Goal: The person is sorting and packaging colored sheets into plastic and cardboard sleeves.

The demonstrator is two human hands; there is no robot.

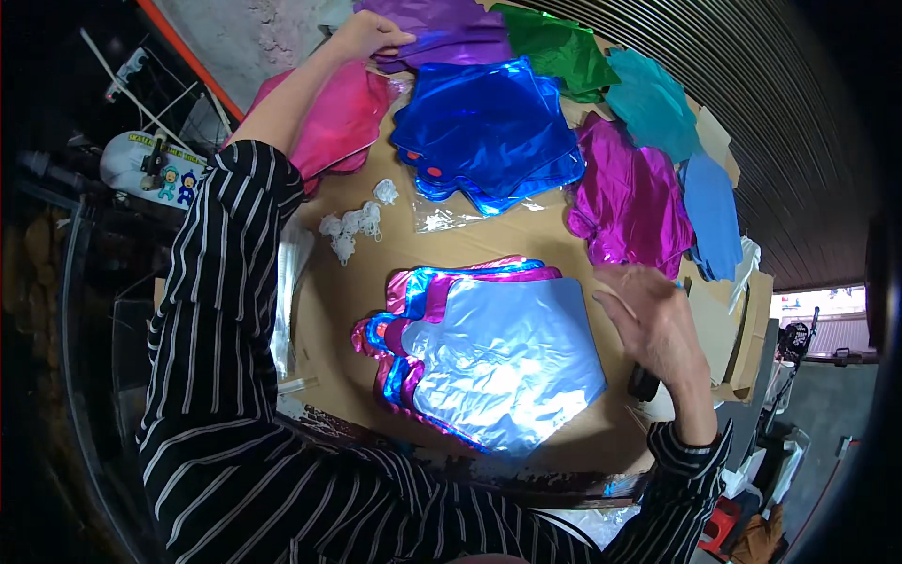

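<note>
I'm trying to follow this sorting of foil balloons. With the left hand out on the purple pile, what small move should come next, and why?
Probably lift the top purple foil balloon and bring it to the near stack. The left hand already rests on the purple pile's edge, while the right hand hovers open beside the stack, whose top sheet is light blue, holding nothing.

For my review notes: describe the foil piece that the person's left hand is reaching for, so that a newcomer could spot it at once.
Start at the cardboard-covered table and follow the striped left sleeve to its far edge. There the left hand rests on a purple foil stack. It lies between the pink stack on its left and the green foil on its right, above the dark blue stack, and is the only violet one.
</note>
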